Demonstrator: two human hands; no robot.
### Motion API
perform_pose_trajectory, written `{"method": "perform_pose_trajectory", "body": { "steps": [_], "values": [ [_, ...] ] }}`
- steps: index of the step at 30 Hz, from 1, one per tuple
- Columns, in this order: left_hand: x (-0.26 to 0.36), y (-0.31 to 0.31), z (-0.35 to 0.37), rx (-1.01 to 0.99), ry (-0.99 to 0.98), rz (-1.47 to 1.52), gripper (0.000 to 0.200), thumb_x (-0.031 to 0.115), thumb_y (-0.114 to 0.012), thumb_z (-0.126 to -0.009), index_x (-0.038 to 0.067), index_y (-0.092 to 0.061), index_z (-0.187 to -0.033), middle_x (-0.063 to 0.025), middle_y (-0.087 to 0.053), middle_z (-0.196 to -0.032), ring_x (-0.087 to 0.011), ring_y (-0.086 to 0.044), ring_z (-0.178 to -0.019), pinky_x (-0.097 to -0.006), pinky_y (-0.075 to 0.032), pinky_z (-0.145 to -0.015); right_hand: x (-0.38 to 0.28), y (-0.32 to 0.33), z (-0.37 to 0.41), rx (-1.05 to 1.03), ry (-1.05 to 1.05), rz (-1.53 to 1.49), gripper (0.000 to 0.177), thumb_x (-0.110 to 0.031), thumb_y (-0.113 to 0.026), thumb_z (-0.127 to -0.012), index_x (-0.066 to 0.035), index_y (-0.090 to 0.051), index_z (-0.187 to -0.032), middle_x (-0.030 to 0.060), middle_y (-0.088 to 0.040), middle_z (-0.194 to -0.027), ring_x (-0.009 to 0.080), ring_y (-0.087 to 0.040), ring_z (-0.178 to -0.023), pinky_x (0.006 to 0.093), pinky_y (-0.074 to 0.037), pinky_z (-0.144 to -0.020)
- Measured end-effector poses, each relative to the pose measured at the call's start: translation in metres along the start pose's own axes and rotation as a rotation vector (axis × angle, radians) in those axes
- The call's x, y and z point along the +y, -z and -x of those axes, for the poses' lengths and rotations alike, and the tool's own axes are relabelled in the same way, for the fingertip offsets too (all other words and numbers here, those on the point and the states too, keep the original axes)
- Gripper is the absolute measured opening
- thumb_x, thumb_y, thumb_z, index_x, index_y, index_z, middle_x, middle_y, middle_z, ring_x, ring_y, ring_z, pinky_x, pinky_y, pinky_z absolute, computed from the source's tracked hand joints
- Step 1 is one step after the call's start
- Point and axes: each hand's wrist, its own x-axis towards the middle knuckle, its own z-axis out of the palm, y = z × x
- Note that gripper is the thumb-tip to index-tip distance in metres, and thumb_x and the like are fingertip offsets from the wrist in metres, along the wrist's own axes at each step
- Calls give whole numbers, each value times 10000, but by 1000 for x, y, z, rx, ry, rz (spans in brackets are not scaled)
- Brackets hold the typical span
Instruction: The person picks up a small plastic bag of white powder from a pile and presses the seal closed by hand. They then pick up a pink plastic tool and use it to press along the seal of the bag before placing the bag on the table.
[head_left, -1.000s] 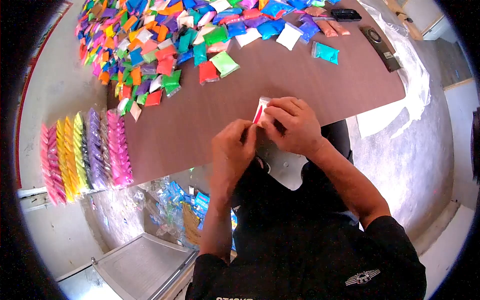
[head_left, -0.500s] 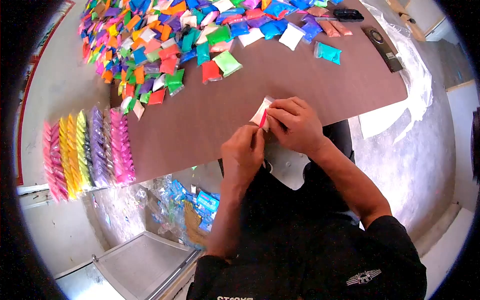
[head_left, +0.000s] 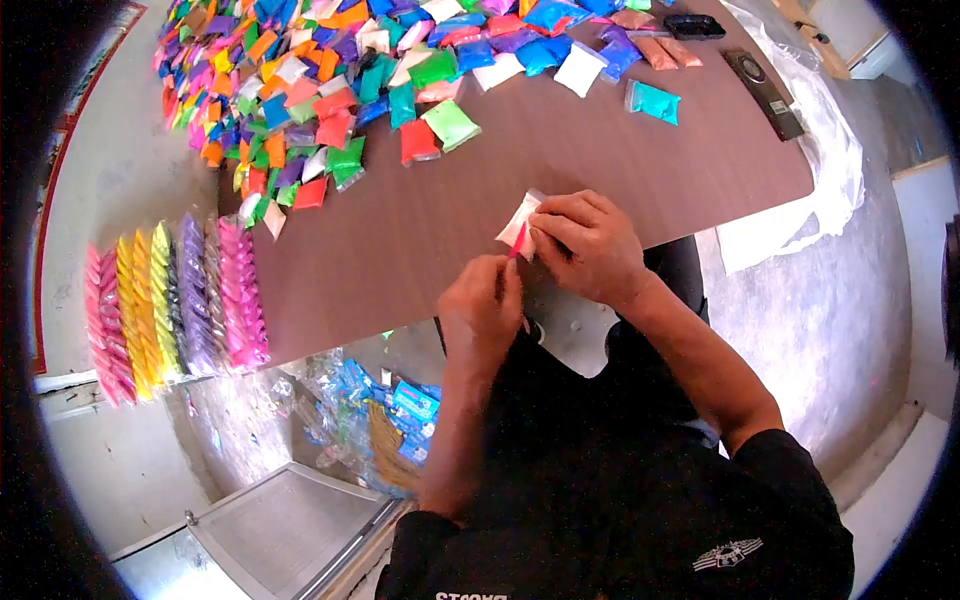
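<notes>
Over the near edge of the brown table (head_left: pixel 420 250), both my hands are close together. My right hand (head_left: pixel 590 245) is closed on the right side of a small pale packet (head_left: pixel 512 233) with a clear plastic edge. A thin bright pink stick (head_left: pixel 518 240) lies across the packet's front. Its lower end is pinched between the thumb and fingers of my left hand (head_left: pixel 482 303). The packet's right side is hidden behind my right fingers.
A large heap of colourful packets (head_left: pixel 300 100) covers the table's far left. Long twisted strips in clear wrap (head_left: pixel 180 300) hang over the left edge. A teal packet (head_left: pixel 653 102), a black tray (head_left: pixel 695 27) and a dark box (head_left: pixel 764 95) are at the right.
My left hand has drawn slightly down and left with the pink stick, whose top now sits lower on the packet. My right hand has hardly moved.
</notes>
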Motion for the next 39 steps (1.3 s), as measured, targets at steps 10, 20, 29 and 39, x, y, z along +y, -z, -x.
{"method": "perform_pose_trajectory", "body": {
  "steps": [10,20,29,39],
  "values": [
    [10,5,0,20,10,54,87,110,-721,-946,24,-728,-955,-170,-724,-861,-313,-718,-730,-386,-556,-675,0,-1,1,-14,-15,-2,115,-140,-756,-853,-70,-745,-943,75,-725,-1038,286,-687,-912,407,-566,-837],
    [-7,12,1,65,132,-4,91,95,-715,-953,4,-714,-952,-172,-722,-831,-284,-717,-698,-378,-544,-633,-2,-1,-1,19,-19,-5,100,-146,-767,-848,-70,-732,-902,68,-722,-1010,276,-685,-884,399,-570,-800],
    [-19,6,6,66,132,-29,72,78,-717,-954,7,-720,-965,-147,-731,-816,-212,-705,-687,-354,-543,-643,-2,2,1,-18,-44,-9,116,-118,-805,-833,-81,-718,-899,81,-721,-960,288,-693,-878,391,-577,-746],
    [7,-4,2,36,61,75,85,95,-724,-931,15,-697,-923,-172,-702,-821,-328,-707,-711,-399,-538,-630,-5,2,-4,8,-18,43,152,-166,-764,-850,-56,-676,-905,108,-701,-1055,315,-686,-991,424,-584,-853]
  ]
}}
